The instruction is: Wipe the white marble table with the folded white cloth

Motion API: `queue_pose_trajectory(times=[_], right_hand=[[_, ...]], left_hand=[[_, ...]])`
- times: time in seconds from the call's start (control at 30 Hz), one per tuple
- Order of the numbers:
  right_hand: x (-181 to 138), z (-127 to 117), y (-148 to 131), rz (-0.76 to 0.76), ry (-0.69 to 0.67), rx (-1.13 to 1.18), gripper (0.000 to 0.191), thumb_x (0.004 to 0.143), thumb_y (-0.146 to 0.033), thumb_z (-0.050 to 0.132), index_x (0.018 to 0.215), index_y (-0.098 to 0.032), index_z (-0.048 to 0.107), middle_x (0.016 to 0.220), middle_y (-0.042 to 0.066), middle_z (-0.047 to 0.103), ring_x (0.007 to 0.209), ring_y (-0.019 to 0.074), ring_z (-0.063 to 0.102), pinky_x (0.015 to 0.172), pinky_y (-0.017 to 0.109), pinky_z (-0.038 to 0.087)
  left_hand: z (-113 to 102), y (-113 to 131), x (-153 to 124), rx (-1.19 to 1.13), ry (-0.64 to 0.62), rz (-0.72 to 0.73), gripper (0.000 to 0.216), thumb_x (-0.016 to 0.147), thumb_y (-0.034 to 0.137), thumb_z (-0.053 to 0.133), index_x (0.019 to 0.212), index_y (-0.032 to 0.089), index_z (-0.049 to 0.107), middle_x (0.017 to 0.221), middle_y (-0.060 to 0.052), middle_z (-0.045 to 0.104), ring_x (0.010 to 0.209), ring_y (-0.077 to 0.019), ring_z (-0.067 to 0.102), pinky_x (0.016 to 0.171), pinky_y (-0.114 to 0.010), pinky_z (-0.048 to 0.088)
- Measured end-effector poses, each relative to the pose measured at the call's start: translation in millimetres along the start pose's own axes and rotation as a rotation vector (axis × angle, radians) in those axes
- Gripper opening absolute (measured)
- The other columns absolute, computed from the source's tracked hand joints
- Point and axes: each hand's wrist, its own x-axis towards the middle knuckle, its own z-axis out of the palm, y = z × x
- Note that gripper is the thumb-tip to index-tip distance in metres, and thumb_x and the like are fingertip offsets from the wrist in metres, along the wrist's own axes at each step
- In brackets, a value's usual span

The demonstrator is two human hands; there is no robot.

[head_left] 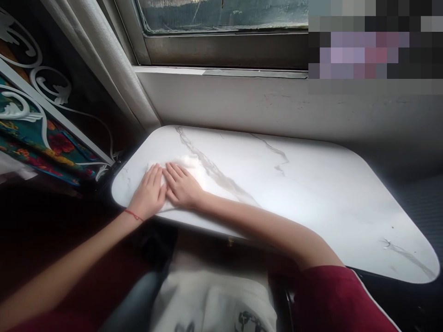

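Observation:
Both hands lie side by side, palms down, at the left end of a white marble-patterned tabletop (311, 184). Beneath them is a white cloth or tissue (194, 165), hard to tell apart from the white surface. My left hand (147, 192), with a red string on its wrist, presses flat with fingers stretched out. Touching it at the thumb side, my right hand (182, 185) is also flat, its fingers extended over the cloth. Nothing is gripped in either palm as far as shows.
Behind the tabletop are a wall (242, 99) and a window (221, 16). A pale curtain or pipe-like cover (104, 60) stands at the left, near white scrolled metalwork (51, 87) and a flowered fabric (62, 152). A pale printed cloth (214, 299) hangs below the front edge.

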Motion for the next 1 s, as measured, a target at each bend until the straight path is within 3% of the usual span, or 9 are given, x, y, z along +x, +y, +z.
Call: queue_pose_trajectory(times=[0.23,0.5,0.73,1.0], right_hand=[[-17.9,-11.4,36.1,0.041,0.018,0.019,0.06,0.099,-0.029,0.039,0.148,0.006,0.044,0.157,0.027,0.04,0.151,0.0348,0.035,0.125,0.054,0.03],[5.4,-15.7,120.0,0.186,0.004,-0.092,0.059,0.098,-0.025,0.039,0.149,0.005,0.045,0.158,0.025,0.04,0.15,0.0344,0.036,0.125,0.052,0.029],[10.5,-20.5,180.1,0.355,0.045,-0.147,0.059,0.096,-0.023,0.038,0.148,0.005,0.046,0.157,0.024,0.042,0.149,0.0342,0.037,0.125,0.05,0.027],[10.6,-20.2,215.9,0.403,0.068,-0.175,0.059,0.095,-0.023,0.037,0.147,0.003,0.046,0.156,0.023,0.044,0.149,0.0321,0.037,0.124,0.051,0.028]], left_hand=[[14.8,27.9,33.2,-0.043,-0.045,0.013,0.062,0.1,0.031,0.028,0.152,-0.001,0.035,0.161,-0.025,0.036,0.153,-0.0329,0.028,0.125,-0.055,0.028],[52.8,29.1,135.8,-0.052,-0.082,0.039,0.061,0.098,0.03,0.029,0.148,-0.003,0.041,0.16,-0.025,0.037,0.153,-0.032,0.03,0.126,-0.05,0.024],[79.6,41.0,215.8,-0.071,-0.146,0.136,0.063,0.099,0.028,0.028,0.15,-0.007,0.037,0.162,-0.026,0.033,0.154,-0.0313,0.027,0.127,-0.046,0.02],[98.1,44.4,252.6,-0.16,-0.109,0.202,0.061,0.099,0.028,0.031,0.15,-0.004,0.038,0.16,-0.024,0.037,0.151,-0.0321,0.032,0.126,-0.047,0.021]])
